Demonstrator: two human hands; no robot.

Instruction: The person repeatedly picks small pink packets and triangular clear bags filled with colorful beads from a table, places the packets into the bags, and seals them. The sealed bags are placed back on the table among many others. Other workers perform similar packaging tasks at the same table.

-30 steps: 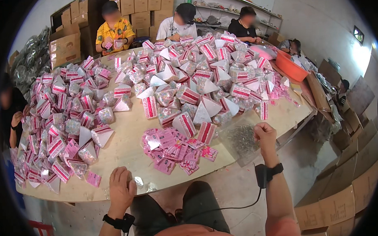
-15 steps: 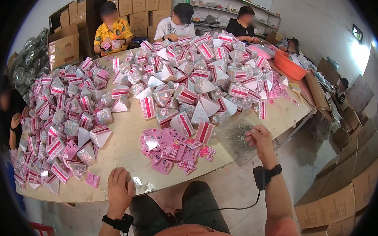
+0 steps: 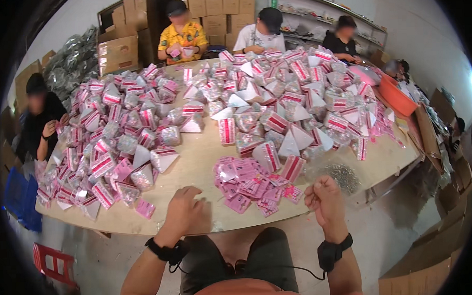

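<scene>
My right hand [image 3: 325,200] is raised near the table's front edge, fingers pinched together. Whatever they hold, if anything, is too small to make out. Beside it lies a clear plastic bag [image 3: 320,164] with a heap of small dark metal pieces [image 3: 342,178]. Over the front edge, my left hand [image 3: 187,209] holds nothing, its fingers loosely apart. Between the two hands is a pile of pink printed cards [image 3: 243,172]. A wrapped cake-slice-shaped toy [image 3: 293,168], pink and white, lies against that pile.
Heaps of similar wrapped cake slices [image 3: 116,131] cover much of the table [image 3: 170,199]. An orange basin [image 3: 396,96] stands at the right. Several people sit around the table. Cardboard boxes [image 3: 216,18] are stacked behind, and a red plastic stool [image 3: 55,264] is at lower left.
My right hand has drawn back left from the bag of metal pieces, its fingers now pinched. My left hand has shifted its fingers to the right. The whole view has swung left.
</scene>
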